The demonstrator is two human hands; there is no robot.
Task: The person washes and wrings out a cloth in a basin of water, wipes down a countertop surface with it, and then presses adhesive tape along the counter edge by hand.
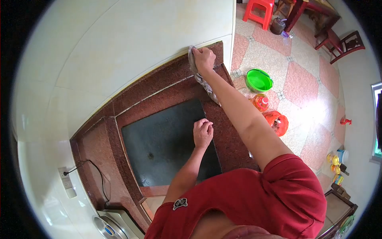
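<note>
My right hand (pixel 204 59) reaches far out to the back edge of the reddish-brown stone counter (pixel 234 139). Its fingers are closed on a greyish cloth (pixel 192 61), pressed on the raised stone ledge (pixel 171 75) against the wall. The cloth's lower end trails down over the ledge onto the counter. Over the dark, smooth panel (pixel 159 139) set into the counter is my left hand (pixel 203 133), near the panel's right edge. Its fingers are curled in, with nothing visible in them. Whether it touches the panel I cannot tell.
Right of the counter, a green basin (pixel 259 81), a large oil bottle (pixel 260 102) and a red bag (pixel 276 123) stand on the tiled floor. A gas stove (pixel 119 223) and a plugged-in cord (pixel 102 179) are at lower left. A red stool (pixel 259 12) stands farther off.
</note>
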